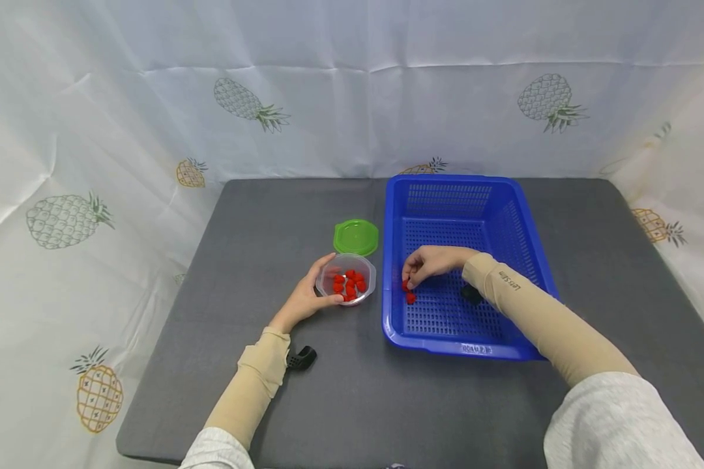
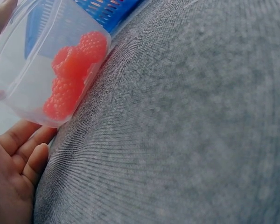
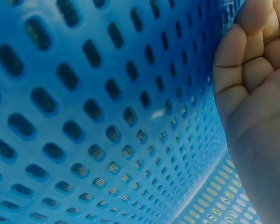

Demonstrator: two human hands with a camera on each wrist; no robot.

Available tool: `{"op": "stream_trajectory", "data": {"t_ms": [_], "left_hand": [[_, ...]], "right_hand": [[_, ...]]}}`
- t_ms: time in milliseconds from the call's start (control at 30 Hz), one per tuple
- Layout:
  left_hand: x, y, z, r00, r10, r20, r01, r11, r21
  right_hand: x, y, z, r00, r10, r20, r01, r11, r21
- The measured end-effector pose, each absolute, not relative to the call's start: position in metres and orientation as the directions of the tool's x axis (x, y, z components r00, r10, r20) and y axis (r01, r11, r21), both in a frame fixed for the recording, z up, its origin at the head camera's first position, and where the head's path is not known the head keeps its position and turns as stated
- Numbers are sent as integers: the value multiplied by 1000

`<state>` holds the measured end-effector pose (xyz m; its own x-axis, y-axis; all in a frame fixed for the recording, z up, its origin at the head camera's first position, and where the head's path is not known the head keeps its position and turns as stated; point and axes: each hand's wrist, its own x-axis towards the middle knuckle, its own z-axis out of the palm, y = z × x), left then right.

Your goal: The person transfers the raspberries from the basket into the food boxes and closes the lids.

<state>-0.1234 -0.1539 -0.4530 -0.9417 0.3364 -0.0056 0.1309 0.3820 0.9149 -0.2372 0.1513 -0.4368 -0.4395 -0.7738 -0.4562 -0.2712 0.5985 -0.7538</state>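
My left hand (image 1: 305, 296) grips a clear plastic container (image 1: 371, 281) on the table, thumb at the near side and fingers around the far left. Several red raspberries (image 1: 351, 286) lie inside; the left wrist view shows these raspberries (image 2: 67, 77) through the clear wall. My right hand (image 1: 437, 262) reaches down into the blue basket (image 1: 475, 348) near its left wall, thumb and fingers pinching a raspberry (image 1: 405, 285). Just below the fingertips, another raspberry (image 1: 410, 298) lies on the basket floor. In the right wrist view the curled fingers (image 3: 229, 65) hide what they hold.
A green lid (image 1: 356, 237) lies behind the container, left of the basket. Basket walls rise around my right hand. The grey table (image 1: 258, 221) meets a white pineapple-print curtain (image 1: 340, 124) at its back. Black wrist-camera parts (image 1: 302, 358) stick out by my left wrist.
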Motion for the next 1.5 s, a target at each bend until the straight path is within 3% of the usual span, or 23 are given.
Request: {"op": "stream_trajectory", "data": {"t_ms": [200, 700, 967, 1500], "left_hand": [[-122, -154, -455, -941, 339, -3, 136, 385, 913], [-122, -153, -452, -940, 340, -15, 123, 380, 917], [-134, -160, -484, -945, 328, 1, 135, 385, 913], [-133, -159, -483, -948, 319, -5, 127, 391, 911]], "right_hand": [[-236, 154, -430, -437, -776, -455, -266, 594, -759], [-232, 160, -379, -514, -794, -326, -265, 508, -819], [-232, 148, -356, -498, -823, -275, -290, 456, -841], [-232, 96, -341, -487, -862, -144, -351, 344, -871]]}}
